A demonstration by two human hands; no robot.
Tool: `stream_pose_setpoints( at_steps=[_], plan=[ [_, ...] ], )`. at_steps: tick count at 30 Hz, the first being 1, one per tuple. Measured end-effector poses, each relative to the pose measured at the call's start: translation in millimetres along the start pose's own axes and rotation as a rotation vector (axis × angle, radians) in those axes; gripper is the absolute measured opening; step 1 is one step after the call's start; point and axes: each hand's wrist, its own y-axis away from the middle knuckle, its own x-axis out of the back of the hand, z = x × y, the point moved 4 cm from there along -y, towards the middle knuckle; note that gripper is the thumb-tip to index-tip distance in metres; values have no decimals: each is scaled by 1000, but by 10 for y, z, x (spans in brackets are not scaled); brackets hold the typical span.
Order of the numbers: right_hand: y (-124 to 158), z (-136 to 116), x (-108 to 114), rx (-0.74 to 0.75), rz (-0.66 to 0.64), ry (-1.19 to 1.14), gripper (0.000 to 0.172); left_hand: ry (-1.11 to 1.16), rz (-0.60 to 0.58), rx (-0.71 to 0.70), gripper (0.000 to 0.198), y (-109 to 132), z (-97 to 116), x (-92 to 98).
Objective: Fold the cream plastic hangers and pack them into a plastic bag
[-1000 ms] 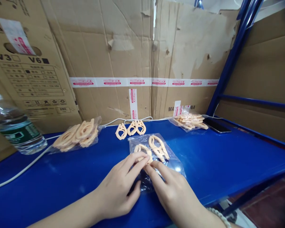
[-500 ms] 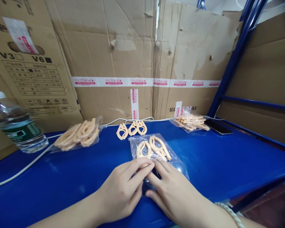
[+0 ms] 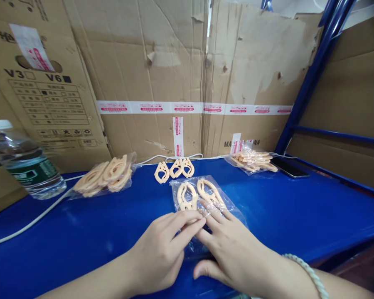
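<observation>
A clear plastic bag (image 3: 233,203) lies on the blue tabletop in front of me, with beige folding hangers (image 3: 187,195) inside. My left hand (image 3: 165,247) is closed in a pinch at the bag's near part, its fingertips on the film beside my right fingers. My right hand (image 3: 227,243) is open, fingers spread over the right hanger (image 3: 208,187) in the bag, thumb out to the side. Film glints across those fingertips; I cannot tell whether they are under it. Just behind the bag are three loose folding hangers (image 3: 177,168).
Left stands a water bottle (image 3: 34,170) near a bagged pile of hangers (image 3: 102,176). Back right lie another bagged pile (image 3: 252,160) and a phone (image 3: 289,167). A white cable (image 3: 40,218) crosses the left side. Cardboard (image 3: 152,83) walls the back; a blue post (image 3: 311,83) rises right.
My right hand has opened, its fingers spreading forward over the bag and its thumb moving outward. The left hanger in the bag has shifted slightly leftward. My left hand stays pinched.
</observation>
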Motion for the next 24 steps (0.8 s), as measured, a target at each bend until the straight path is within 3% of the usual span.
stream_pose_setpoints(
  at_steps=[3,6,7,10,13,16,19,21,24],
  plan=[
    [-10,37,-13,-12,18,-15,74,10,12,5,51,-4,9,4],
    [16,-16,203,54,-18,-75,77,20,56,33,45,-20,1,30],
    [26,-54,333,115,-50,-123,72,30,67,44,43,-27,-6,38],
    [-24,-66,778,246,-118,-370,22,47,79,64,39,-43,-29,50],
    [-334,214,927,236,-152,-601,24,41,70,66,35,-47,-41,47],
    [-848,737,651,180,28,-361,25,40,53,67,37,-43,-42,38],
    [-1311,1243,75,101,-82,-132,57,42,51,52,37,-36,-39,32],
    [-1506,1483,-210,74,-103,-83,61,46,46,51,35,-35,-44,24],
    [-1626,1674,-431,70,-136,-34,62,60,49,62,34,-40,-64,23]
  ],
)
